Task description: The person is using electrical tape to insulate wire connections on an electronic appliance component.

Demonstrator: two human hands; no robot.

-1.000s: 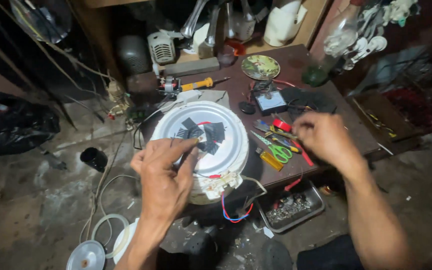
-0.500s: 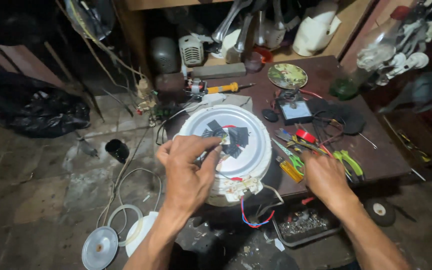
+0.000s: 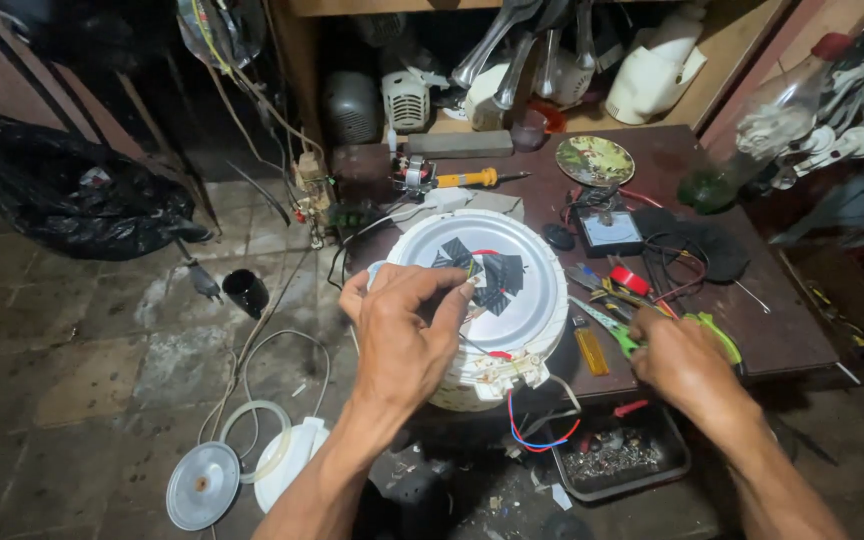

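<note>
On a cluttered dark wooden table (image 3: 752,330), the left hand (image 3: 407,335) pinches a small part with narrow fingers over the white round appliance base (image 3: 522,300) at the front edge, while the right hand (image 3: 682,360) closes around green-handled pliers (image 3: 652,335) near the front right.

A black bag (image 3: 72,195) lies beside a round metal lid (image 3: 202,485).

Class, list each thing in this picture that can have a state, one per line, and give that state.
White cooker body: upside down, base exposed, wires hanging loose.
Left hand: fingers pinching a small part on the base.
Right hand: resting on the green-handled tool.
Yellow screwdriver: lying flat.
Metal tray: holding small bits.
</note>
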